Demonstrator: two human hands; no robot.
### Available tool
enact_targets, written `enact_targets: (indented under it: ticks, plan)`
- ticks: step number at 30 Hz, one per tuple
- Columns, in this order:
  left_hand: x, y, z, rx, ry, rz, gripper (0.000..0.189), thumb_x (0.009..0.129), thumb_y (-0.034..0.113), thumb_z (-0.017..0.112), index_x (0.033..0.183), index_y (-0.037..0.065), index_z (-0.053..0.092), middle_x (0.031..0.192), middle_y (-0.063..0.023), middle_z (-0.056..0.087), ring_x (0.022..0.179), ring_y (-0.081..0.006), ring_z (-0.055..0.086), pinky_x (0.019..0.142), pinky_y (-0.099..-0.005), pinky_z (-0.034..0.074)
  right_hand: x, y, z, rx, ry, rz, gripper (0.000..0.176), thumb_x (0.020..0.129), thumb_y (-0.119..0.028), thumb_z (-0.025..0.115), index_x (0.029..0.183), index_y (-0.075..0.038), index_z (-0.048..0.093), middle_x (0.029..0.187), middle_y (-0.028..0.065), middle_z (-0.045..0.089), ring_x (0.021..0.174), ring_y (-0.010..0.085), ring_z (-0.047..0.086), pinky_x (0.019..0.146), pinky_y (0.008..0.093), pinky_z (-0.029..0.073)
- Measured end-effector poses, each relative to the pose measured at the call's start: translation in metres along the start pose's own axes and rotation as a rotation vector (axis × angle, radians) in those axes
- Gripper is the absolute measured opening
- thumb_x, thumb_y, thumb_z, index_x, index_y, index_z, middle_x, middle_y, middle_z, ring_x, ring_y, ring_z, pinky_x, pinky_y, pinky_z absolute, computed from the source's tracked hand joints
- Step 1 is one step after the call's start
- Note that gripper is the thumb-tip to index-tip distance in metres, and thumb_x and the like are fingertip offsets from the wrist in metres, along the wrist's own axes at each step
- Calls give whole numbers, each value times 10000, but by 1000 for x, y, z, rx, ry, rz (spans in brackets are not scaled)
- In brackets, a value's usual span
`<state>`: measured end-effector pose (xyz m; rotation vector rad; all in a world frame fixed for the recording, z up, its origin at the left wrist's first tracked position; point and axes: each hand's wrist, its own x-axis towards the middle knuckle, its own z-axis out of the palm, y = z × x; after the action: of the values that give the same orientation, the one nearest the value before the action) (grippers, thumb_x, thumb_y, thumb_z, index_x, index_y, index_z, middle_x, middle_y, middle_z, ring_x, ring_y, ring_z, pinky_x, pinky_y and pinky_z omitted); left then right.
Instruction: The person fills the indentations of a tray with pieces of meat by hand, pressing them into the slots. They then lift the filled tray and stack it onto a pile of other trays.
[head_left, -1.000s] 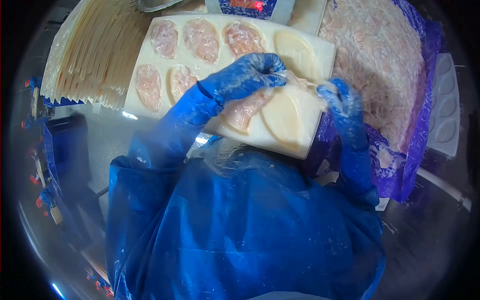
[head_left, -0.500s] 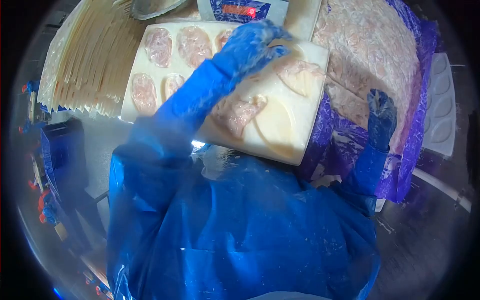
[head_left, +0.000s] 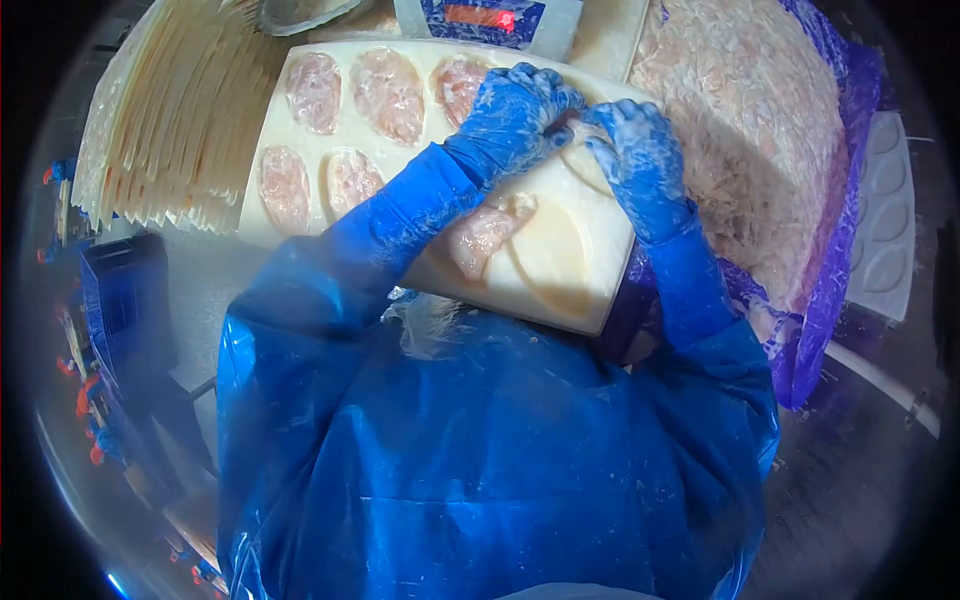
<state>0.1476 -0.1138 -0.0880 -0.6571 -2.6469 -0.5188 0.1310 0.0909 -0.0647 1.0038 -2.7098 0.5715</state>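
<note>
A white tray (head_left: 618, 290) with oval hollows lies in front of me, several of them filled with pale pink meat (head_left: 388, 97). My left hand (head_left: 525, 115), in a wet blue glove, is over the tray's upper right part, fingers curled around a pale piece of meat (head_left: 573, 122). Close beside it, my right hand (head_left: 640, 150) has its fingers bent on the same piece, which is mostly hidden between the hands. Another piece of meat (head_left: 482, 238) lies partly outside the lower right hollow.
Stacked white trays (head_left: 170, 120) stand at the left. A scale (head_left: 490, 20) with a red display is behind the tray, beside a metal bowl (head_left: 305, 12). A large heap of meat (head_left: 745, 120) rests on purple film (head_left: 860, 130) at the right, near another moulded tray (head_left: 883, 220).
My right hand has moved left from the meat heap to the tray, next to my left hand. The meat stretched over the upper right hollow is now gathered between the hands.
</note>
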Motion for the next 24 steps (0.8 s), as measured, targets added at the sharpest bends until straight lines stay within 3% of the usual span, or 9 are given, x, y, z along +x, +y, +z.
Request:
enact_targets:
  ticks: [2, 8, 11, 13, 14, 17, 19, 21, 24]
  plan:
    - [3, 0, -4, 53, 6, -38, 198, 860, 267, 702, 1016, 151, 737, 1011, -71, 678, 993, -320, 597, 890, -439, 463, 3, 1, 1, -69, -6, -54, 271, 869, -162, 705, 1130, -104, 657, 998, 106, 679, 956, 291, 624, 879, 419, 492]
    - [25, -16, -19, -38, -159, 34, 169, 865, 260, 703, 994, 158, 741, 970, -90, 689, 877, -332, 631, 826, -448, 484, 14, 18, -3, 574, -74, 232, 202, 929, -219, 655, 1065, -72, 630, 832, 162, 675, 753, 374, 642, 722, 472, 508]
    - [27, 6, -26, 82, 74, -169, 158, 883, 215, 673, 1010, 138, 727, 971, -85, 695, 833, -316, 649, 787, -421, 500, 21, 26, -2, 213, 86, 96, 176, 926, -223, 649, 1032, -84, 626, 827, 164, 669, 775, 385, 642, 734, 475, 504]
    - [18, 34, -28, 771, -53, 55, 246, 898, 166, 633, 1130, 112, 695, 1027, -88, 695, 908, -290, 656, 782, -396, 507, 29, 23, -4, -2, 91, 189, 171, 920, -220, 655, 1022, -86, 623, 872, 154, 671, 824, 380, 645, 755, 472, 508]
    - [12, 29, -24, 268, -326, 80, 355, 897, 104, 589, 1247, 76, 637, 1125, -102, 686, 1024, -291, 649, 846, -400, 522, 27, 28, -3, -1, 94, 190, 171, 920, -220, 655, 1022, -86, 623, 872, 154, 671, 824, 380, 645, 755, 472, 508]
    - [-8, -16, -5, -69, -140, 164, 406, 877, 59, 578, 1280, 68, 622, 1204, -124, 664, 1126, -300, 618, 965, -407, 501, 16, 35, -1, 283, 283, 212, 160, 916, -217, 657, 1020, -96, 647, 936, 141, 670, 886, 372, 641, 796, 475, 505]
    - [-12, -24, -9, -85, -152, 172, 400, 863, 25, 572, 1255, 67, 641, 1247, -126, 653, 1189, -304, 593, 1080, -412, 437, -1, 20, -4, 84, 24, -69, 154, 911, -214, 665, 1019, -105, 680, 987, 134, 665, 975, 362, 624, 856, 450, 501]
    - [-5, -30, -19, -134, -319, 85, 431, 849, 11, 578, 1270, 73, 641, 1271, -122, 640, 1207, -303, 578, 1122, -426, 393, -20, 30, -8, 54, 44, -65, 166, 900, -211, 677, 1019, -97, 706, 992, 139, 668, 1033, 350, 607, 895, 420, 495]
    - [-16, 5, -20, -74, -177, 171, 501, 919, 123, 596, 1414, 75, 533, 1439, -143, 531, 1342, -320, 488, 1183, -447, 323, -53, 65, -22, 306, 327, 111, 215, 902, -41, 688, 1114, -72, 679, 1132, 66, 683, 895, 159, 637, 802, 292, 503]
